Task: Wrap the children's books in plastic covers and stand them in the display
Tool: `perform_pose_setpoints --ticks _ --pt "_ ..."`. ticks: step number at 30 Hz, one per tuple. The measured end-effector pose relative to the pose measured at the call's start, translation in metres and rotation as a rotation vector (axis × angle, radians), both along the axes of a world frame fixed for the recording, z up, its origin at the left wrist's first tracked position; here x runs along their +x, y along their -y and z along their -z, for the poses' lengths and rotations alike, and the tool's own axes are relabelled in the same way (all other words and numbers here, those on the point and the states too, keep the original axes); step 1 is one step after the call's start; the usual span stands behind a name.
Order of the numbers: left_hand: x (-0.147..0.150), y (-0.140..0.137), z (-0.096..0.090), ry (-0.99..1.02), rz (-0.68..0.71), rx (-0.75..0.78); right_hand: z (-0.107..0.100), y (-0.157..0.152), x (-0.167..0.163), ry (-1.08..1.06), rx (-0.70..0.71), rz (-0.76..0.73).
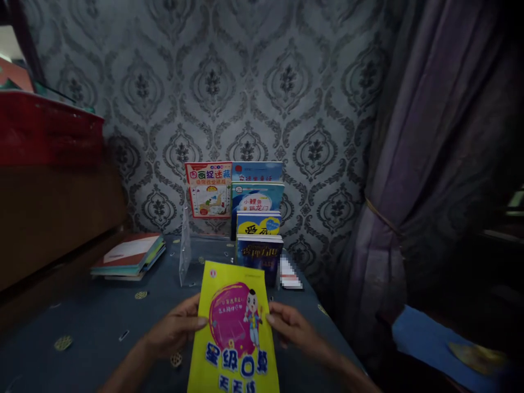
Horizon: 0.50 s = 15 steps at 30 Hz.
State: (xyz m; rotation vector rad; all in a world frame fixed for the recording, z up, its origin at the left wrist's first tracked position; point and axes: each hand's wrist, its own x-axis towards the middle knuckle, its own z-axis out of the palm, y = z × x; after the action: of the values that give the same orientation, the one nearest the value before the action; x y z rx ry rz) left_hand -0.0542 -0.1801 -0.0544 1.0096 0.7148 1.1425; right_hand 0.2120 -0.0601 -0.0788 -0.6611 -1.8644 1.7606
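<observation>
A yellow workbook (234,327) with a magenta circle and a cartoon child on its cover is held upright before me. My left hand (180,322) grips its left edge, thumb on the front cover. On the opposite edge, my right hand (289,325) pinches it the same way. Just beyond stands a clear acrylic book rack (185,256) in tiers. Its right side carries a dark blue book (258,254), a yellow-and-blue book (258,222), a teal book (257,196) and a light blue book (257,170). A red-bordered book (209,191) stands at its back left.
A stack of books (129,256) lies on the dark tablecloth (94,322) at left. Behind it are a brown cabinet (57,213) and a red bin (49,128). Patterned wallpaper backs the table; a tied purple curtain (380,245) hangs at right.
</observation>
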Motion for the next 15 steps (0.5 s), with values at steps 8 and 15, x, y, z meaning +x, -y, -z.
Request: perform_pose_setpoints --ticks 8,15 --pt "-0.043 0.013 -0.009 -0.274 -0.359 0.166 -0.033 0.028 -0.038 -0.129 0.528 0.145" --pt "-0.049 0.026 0.008 -0.442 -0.351 0.137 -0.013 0.031 -0.05 -0.038 0.673 0.194"
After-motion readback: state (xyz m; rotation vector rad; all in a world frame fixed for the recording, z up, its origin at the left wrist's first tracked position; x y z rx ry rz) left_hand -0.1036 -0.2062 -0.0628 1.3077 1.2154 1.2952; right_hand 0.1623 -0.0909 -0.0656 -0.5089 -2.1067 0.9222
